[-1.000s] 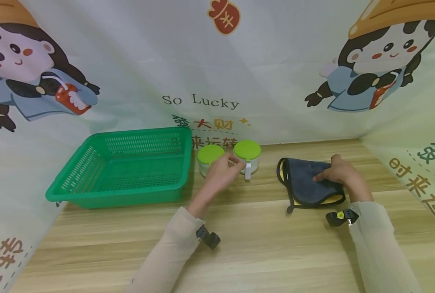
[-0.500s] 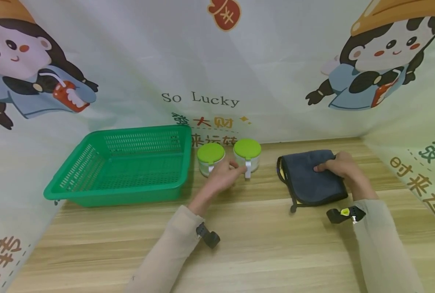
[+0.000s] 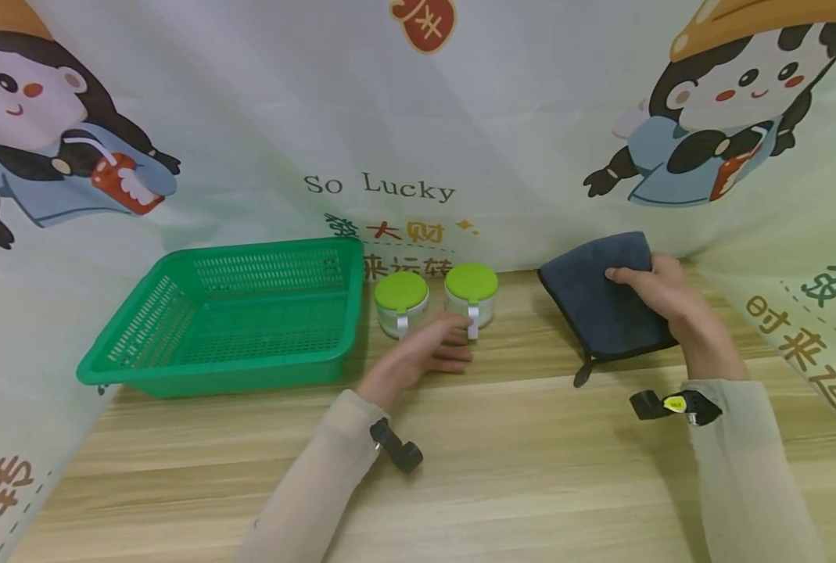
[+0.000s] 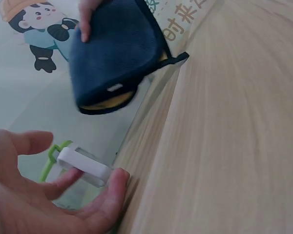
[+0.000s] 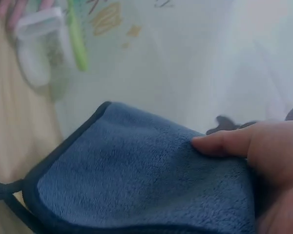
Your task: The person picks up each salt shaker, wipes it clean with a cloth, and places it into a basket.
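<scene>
A folded dark blue towel (image 3: 611,293) with black edging and a hanging loop is raised at the right. My right hand (image 3: 674,297) pinches it, thumb on the near face, the other fingers hidden behind. Yellow lining shows at its fold in the left wrist view. Two clear jars with green lids stand at the back: a left jar (image 3: 401,303) and a right jar (image 3: 471,293), each with a white handle. My left hand (image 3: 425,352) is at the right jar's handle (image 4: 85,163), fingers spread and thumb apart; whether a finger touches the handle I cannot tell.
Left of the jars, a green plastic basket (image 3: 249,379) with slotted walls rests on the wooden table (image 3: 502,469). A printed white cloth (image 3: 530,117) hangs behind and along both sides.
My right hand has lifted the towel up and toward the back cloth, tilting it. My left hand's fingers have spread and lowered slightly beside the right jar's handle. Both jars stay put.
</scene>
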Available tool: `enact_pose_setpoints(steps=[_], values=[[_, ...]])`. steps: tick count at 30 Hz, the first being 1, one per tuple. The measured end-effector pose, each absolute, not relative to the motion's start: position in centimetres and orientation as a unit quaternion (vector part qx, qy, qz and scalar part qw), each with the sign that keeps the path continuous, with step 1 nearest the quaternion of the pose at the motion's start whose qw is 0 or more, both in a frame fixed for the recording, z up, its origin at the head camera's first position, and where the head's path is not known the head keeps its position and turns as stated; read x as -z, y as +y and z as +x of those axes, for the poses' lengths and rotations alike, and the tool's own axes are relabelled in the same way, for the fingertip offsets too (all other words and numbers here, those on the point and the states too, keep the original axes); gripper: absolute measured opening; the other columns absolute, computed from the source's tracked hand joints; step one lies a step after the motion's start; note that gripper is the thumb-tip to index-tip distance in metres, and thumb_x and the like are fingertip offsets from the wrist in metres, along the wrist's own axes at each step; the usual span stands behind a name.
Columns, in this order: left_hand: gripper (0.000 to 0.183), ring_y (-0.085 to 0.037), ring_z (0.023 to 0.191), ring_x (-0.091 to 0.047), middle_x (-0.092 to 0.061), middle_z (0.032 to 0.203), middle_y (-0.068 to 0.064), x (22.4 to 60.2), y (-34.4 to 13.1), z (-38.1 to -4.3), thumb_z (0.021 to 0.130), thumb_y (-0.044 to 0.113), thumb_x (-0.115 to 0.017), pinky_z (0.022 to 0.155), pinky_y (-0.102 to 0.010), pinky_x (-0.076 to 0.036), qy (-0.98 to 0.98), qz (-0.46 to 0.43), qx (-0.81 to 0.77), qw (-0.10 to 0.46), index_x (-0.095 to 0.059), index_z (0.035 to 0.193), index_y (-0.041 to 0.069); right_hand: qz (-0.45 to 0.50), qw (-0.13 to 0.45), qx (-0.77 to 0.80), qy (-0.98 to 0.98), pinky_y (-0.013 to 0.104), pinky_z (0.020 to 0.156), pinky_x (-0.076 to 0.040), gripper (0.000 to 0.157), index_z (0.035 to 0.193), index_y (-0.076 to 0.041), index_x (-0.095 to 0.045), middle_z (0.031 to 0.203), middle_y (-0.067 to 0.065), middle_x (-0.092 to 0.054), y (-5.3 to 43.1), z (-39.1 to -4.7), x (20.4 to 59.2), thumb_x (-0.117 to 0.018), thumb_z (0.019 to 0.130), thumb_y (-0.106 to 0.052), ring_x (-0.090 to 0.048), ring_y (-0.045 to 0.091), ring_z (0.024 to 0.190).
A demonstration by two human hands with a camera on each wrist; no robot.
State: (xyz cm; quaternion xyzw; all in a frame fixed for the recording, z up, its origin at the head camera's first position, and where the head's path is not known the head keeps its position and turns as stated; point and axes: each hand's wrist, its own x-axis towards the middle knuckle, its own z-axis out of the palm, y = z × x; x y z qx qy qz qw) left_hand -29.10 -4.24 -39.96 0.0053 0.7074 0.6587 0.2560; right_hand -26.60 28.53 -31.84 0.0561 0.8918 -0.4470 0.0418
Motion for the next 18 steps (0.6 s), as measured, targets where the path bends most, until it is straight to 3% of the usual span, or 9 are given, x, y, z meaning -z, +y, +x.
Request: enact_pose_setpoints(steps=[2, 4, 7, 12, 18], values=[[0.052, -0.035, 0.111, -0.068, -0.051, 0.144, -0.027, 40.2, -4.2, -29.2, 0.102, 0.033, -0.058, 0.091, -0.043, -0.061, 0.698, 0.010, -0.666, 0.262, -0.046, 0.146, 0.008, 0.054, 0.032, 0.457, 0.887, 0.049, 0.102, -0.045, 0.066, 0.146, 0.006, -0.040, 0.149, 0.029, -0.041, 28.2, -26.3, 31.3, -0.048, 0.105, -0.045, -0.051, 0.043, 0.126], [0.053, -0.036, 0.113, -0.068, -0.050, 0.145, -0.027, 40.5, -4.1, -29.2, 0.103, 0.035, -0.056, 0.094, -0.045, -0.060, 0.690, 0.019, -0.672, 0.269, -0.045, 0.148, 0.010, 0.054, 0.015, 0.460, 0.886, 0.047, 0.100, -0.046, 0.069, 0.150, 0.005, -0.038, 0.148, 0.028, -0.043, 27.8, -26.0, 30.8, -0.049, 0.105, -0.045, -0.054, 0.041, 0.123], [0.054, -0.038, 0.120, -0.065, -0.049, 0.146, -0.026, 40.8, -4.1, -29.4, 0.104, 0.035, -0.055, 0.098, -0.047, -0.058, 0.678, 0.032, -0.680, 0.277, -0.043, 0.151, 0.012, 0.052, -0.012, 0.469, 0.882, 0.035, 0.089, -0.049, 0.070, 0.151, 0.004, -0.039, 0.143, 0.024, -0.048, 27.4, -25.7, 30.1, -0.051, 0.103, -0.046, -0.062, 0.024, 0.104], [0.054, -0.042, 0.130, -0.060, -0.050, 0.148, -0.028, 40.9, -3.9, -29.5, 0.105, 0.036, -0.053, 0.105, -0.051, -0.053, 0.651, 0.034, -0.701, 0.289, -0.041, 0.151, 0.010, 0.048, -0.046, 0.495, 0.866, 0.024, 0.077, -0.051, 0.068, 0.150, 0.002, -0.040, 0.129, 0.010, -0.054, 27.0, -25.2, 29.4, -0.054, 0.103, -0.044, -0.061, -0.001, 0.082], [0.046, -0.039, 0.128, -0.061, -0.052, 0.146, -0.028, 40.9, -3.8, -29.6, 0.106, 0.037, -0.052, 0.108, -0.050, -0.051, 0.631, 0.022, -0.718, 0.294, -0.056, 0.141, 0.007, 0.051, -0.078, 0.531, 0.842, 0.018, 0.071, -0.054, 0.061, 0.145, -0.004, -0.045, 0.105, -0.011, -0.057, 26.8, -24.7, 28.7, -0.058, 0.101, -0.044, -0.064, -0.003, 0.075]])
